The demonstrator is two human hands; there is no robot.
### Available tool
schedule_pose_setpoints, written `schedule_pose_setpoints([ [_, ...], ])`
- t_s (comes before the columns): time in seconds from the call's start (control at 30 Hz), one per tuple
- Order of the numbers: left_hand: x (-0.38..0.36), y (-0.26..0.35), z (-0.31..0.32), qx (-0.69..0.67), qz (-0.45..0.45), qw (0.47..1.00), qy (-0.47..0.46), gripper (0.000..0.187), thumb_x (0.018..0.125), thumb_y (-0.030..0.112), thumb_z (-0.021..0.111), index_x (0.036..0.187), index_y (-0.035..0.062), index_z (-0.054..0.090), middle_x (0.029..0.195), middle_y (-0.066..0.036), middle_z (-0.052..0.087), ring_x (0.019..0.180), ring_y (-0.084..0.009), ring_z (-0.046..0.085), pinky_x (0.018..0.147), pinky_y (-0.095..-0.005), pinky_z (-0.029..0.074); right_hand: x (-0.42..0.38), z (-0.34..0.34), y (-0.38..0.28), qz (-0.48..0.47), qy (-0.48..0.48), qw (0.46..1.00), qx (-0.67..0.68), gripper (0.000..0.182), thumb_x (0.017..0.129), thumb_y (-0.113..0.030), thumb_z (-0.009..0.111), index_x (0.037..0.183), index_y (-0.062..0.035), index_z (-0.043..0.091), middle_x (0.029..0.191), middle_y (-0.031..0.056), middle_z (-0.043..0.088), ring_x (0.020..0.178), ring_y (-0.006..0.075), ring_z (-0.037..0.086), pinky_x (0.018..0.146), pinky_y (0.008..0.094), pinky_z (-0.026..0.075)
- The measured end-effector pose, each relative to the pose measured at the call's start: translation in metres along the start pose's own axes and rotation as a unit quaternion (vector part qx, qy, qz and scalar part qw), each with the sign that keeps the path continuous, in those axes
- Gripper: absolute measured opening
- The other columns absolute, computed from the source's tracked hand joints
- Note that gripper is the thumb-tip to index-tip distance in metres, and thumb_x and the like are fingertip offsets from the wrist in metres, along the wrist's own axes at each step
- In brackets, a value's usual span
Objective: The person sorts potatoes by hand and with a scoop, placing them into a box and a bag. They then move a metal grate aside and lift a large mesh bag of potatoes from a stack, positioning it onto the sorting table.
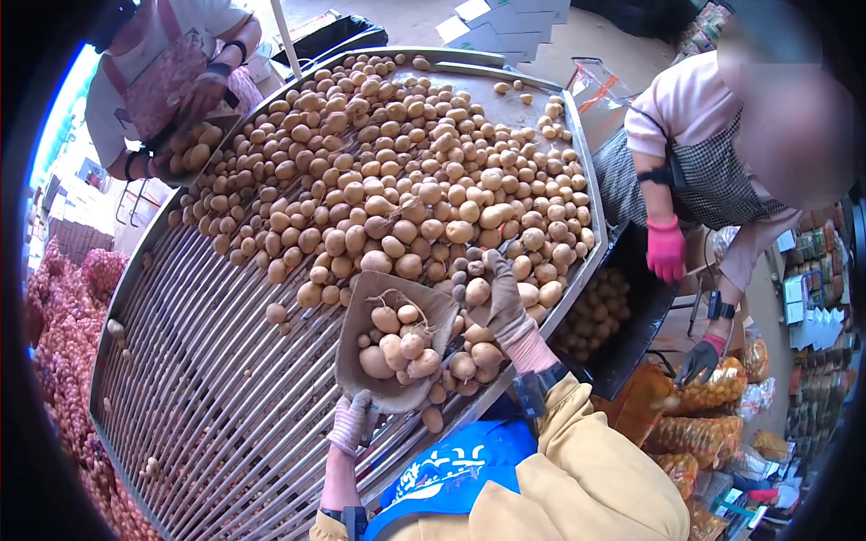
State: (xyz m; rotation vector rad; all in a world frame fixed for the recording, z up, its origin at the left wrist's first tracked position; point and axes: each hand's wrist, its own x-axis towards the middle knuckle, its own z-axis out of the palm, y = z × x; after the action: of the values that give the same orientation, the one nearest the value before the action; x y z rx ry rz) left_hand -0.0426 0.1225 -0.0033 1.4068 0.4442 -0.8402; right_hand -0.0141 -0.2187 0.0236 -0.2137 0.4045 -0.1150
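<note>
My left hand [350, 426], in a striped glove, grips the near end of a worn, squarish scoop [352, 334]. Inside the scoop lie several potatoes [394, 350] of mixed size, one with a stringy root across it. My right hand [510, 311], in a dirty grey-brown glove, is on the potato pile just right of the scoop. Its fingers curl leftward around a potato [477, 290], with dark fingertips beside the scoop's far corner. Loose potatoes [474, 361] lie between the scoop and my right wrist.
The slatted metal sorting table [207, 361] has a raised rim and a large potato heap [379, 171]. At left, a co-worker holds a scoop of potatoes [194, 149]; at right, another wears a pink glove [666, 250] above a black crate [645, 316]. Filled net bags [695, 437] stand lower right.
</note>
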Motion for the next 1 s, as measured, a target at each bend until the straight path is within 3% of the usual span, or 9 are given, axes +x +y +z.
schedule_pose_setpoints([
  [0.17,0.005,-0.010,-0.008,0.059,-0.030,0.998,-0.005,0.033,0.090,0.034,0.059,0.097,0.0020,0.058,0.070,-0.008,0.061,0.047,-0.0152,0.056,0.039,-0.0275,0.046,0.000,0.005,0.050,0.003,-0.035,0.958,-0.286,0.027,0.096,-0.029,0.059,0.111,-0.0075,0.058,0.099,0.0080,0.063,0.065,0.0115,0.058,0.059,0.0233,0.051],
  [0.23,0.009,-0.017,-0.010,0.064,-0.012,0.998,0.000,0.033,0.091,0.035,0.059,0.097,0.0026,0.058,0.067,-0.006,0.060,0.045,-0.0142,0.055,0.038,-0.0269,0.046,-0.004,0.025,0.067,0.008,-0.019,0.834,-0.552,0.028,0.092,-0.024,0.065,0.112,-0.0050,0.061,0.103,0.0075,0.063,0.074,0.0065,0.057,0.066,0.0219,0.049],
  [0.27,0.009,-0.018,-0.010,0.050,-0.007,0.999,0.011,0.031,0.091,0.034,0.059,0.096,0.0030,0.058,0.067,-0.006,0.061,0.045,-0.0139,0.054,0.037,-0.0266,0.045,-0.002,0.025,0.071,-0.128,-0.117,0.663,-0.729,0.037,0.090,-0.024,0.067,0.119,-0.0026,0.058,0.102,0.0071,0.063,0.088,0.0104,0.058,0.077,0.0243,0.049],
  [0.33,0.006,-0.013,-0.003,0.037,0.001,0.999,0.030,0.028,0.091,0.031,0.059,0.096,0.0032,0.058,0.067,-0.006,0.061,0.045,-0.0138,0.054,0.037,-0.0265,0.045,-0.004,0.030,0.075,-0.210,-0.099,0.606,-0.761,0.045,0.088,-0.024,0.069,0.123,0.0004,0.054,0.102,0.0080,0.063,0.098,0.0163,0.058,0.086,0.0271,0.047],
  [0.4,0.002,-0.006,0.001,0.034,-0.002,0.999,0.029,0.026,0.092,0.029,0.059,0.096,0.0033,0.058,0.067,-0.006,0.061,0.045,-0.0138,0.054,0.036,-0.0267,0.045,-0.004,0.034,0.067,-0.062,-0.014,0.835,-0.547,0.048,0.087,-0.027,0.070,0.123,0.0008,0.054,0.102,0.0102,0.063,0.098,0.0188,0.060,0.087,0.0274,0.049],
  [0.43,0.001,-0.006,0.001,0.035,-0.004,0.999,0.025,0.025,0.092,0.028,0.058,0.095,0.0035,0.058,0.067,-0.007,0.061,0.044,-0.0138,0.054,0.036,-0.0270,0.044,0.008,0.029,0.071,-0.169,-0.069,0.837,-0.516,0.047,0.091,-0.036,0.064,0.123,-0.0019,0.055,0.101,0.0092,0.064,0.092,0.0163,0.061,0.082,0.0265,0.051],
  [0.53,0.003,-0.009,-0.002,0.025,-0.005,1.000,0.015,0.017,0.092,0.023,0.058,0.096,0.0060,0.060,0.074,-0.003,0.061,0.051,-0.0109,0.054,0.042,-0.0251,0.045,0.000,0.010,0.041,0.114,0.047,0.979,-0.165,0.060,0.094,-0.056,0.049,0.123,-0.0044,0.053,0.106,0.0130,0.063,0.092,0.0231,0.063,0.078,0.0393,0.056],
  [0.8,0.000,-0.014,-0.011,0.027,-0.009,1.000,0.001,0.024,0.089,0.029,0.064,0.099,0.0077,0.062,0.075,-0.002,0.063,0.052,-0.0094,0.055,0.044,-0.0242,0.045,-0.028,0.012,0.039,0.100,-0.016,0.995,0.012,0.044,0.100,-0.038,0.045,0.118,0.0008,0.054,0.111,0.0167,0.062,0.097,0.0289,0.063,0.091,0.0465,0.053],
  [1.0,-0.015,-0.012,-0.033,0.000,0.016,0.999,-0.032,0.030,0.089,0.033,0.064,0.103,0.0065,0.059,0.074,-0.003,0.062,0.051,-0.0107,0.056,0.039,-0.0249,0.046,-0.054,0.013,0.054,0.001,-0.092,0.981,-0.169,0.037,0.097,-0.013,0.052,0.131,0.0001,0.046,0.119,0.0149,0.059,0.112,0.0259,0.059,0.102,0.0409,0.048],
])
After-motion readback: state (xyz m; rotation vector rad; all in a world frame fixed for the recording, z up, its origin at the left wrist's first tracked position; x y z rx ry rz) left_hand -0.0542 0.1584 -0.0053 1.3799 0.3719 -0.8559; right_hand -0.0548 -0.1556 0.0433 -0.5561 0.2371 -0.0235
